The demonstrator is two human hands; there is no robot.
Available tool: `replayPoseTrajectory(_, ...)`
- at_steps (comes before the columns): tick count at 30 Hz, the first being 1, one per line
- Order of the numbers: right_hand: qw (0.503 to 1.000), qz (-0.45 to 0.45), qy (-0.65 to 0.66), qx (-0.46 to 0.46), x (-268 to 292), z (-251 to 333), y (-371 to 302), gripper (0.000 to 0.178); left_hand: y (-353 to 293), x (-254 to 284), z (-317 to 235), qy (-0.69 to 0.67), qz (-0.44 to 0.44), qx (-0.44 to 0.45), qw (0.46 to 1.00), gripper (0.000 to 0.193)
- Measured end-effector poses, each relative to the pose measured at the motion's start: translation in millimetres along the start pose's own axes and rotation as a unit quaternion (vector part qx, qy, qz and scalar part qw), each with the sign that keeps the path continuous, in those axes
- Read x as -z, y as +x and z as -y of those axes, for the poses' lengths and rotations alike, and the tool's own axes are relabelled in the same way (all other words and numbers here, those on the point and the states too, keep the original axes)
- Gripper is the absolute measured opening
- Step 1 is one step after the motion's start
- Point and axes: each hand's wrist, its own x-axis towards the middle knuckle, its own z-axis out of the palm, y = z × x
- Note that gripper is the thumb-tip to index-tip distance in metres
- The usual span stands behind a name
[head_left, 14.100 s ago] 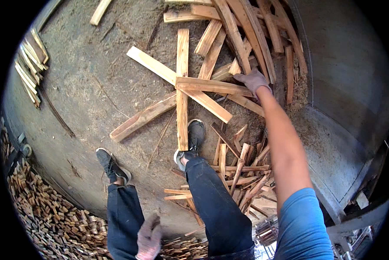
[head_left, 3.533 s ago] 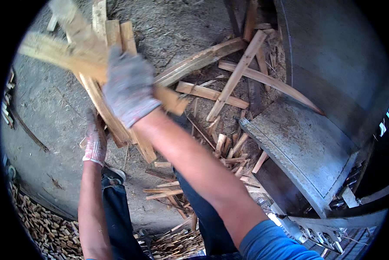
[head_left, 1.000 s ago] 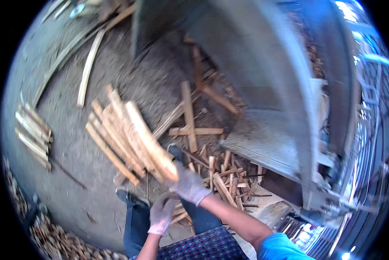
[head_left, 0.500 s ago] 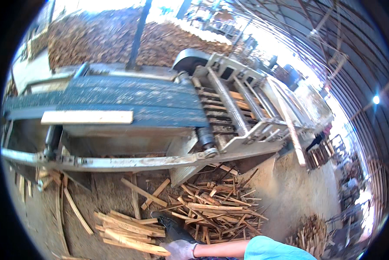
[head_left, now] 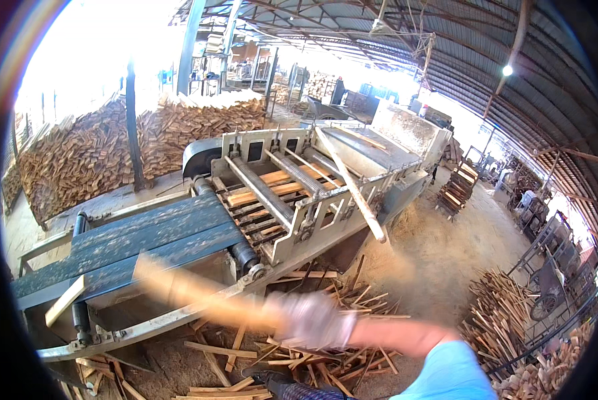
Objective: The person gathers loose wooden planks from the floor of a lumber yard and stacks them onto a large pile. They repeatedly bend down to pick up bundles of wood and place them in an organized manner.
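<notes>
My right hand (head_left: pixel 312 320), in a pale work glove and smeared by motion, is closed around the end of a wooden board (head_left: pixel 199 293). The board points away to the left, above the metal side rail and near edge of a blue-green conveyor belt (head_left: pixel 146 233). A shorter board (head_left: pixel 66 300) lies slanted at the belt's near left edge. Beneath my arm, sawn boards (head_left: pixel 226 390) are stacked on the floor beside a heap of scrap strips (head_left: pixel 352 300). My left hand is not in view.
A metal roller machine (head_left: pixel 279 187) holding several boards adjoins the belt; a long pole (head_left: pixel 352 180) leans across it. Behind stands a wall of stacked wood (head_left: pixel 79 160). Bundled sticks (head_left: pixel 496 313) and a wheeled cart (head_left: pixel 546 300) stand to the right.
My right hand has risen from the floor stack with a board and swung it up toward the belt. The view has turned right. The board at the belt's edge now lies at a different slant.
</notes>
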Motion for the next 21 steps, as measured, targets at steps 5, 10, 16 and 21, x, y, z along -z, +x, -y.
replayPoseTrajectory(5,0.863,0.001,-0.223,-0.453,252,-159,51,0.064,17,-23,-17,-0.021,0.015,-0.062,0.998,0.046)
replayPoseTrajectory(10,0.923,-0.165,-0.344,0.053,76,-89,73,0.048,-21,-2,3,0.073,-0.062,-0.06,0.994,0.05)
replayPoseTrajectory(16,0.9,0.408,0.149,-0.019,-220,35,-73,0.052,-72,-38,-76,-0.158,-0.038,0.125,0.979,0.041)
replayPoseTrajectory(21,0.786,0.589,0.146,-0.122,-376,30,-75,0.065,-100,-86,-50,-0.354,-0.147,0.181,0.906,0.044)
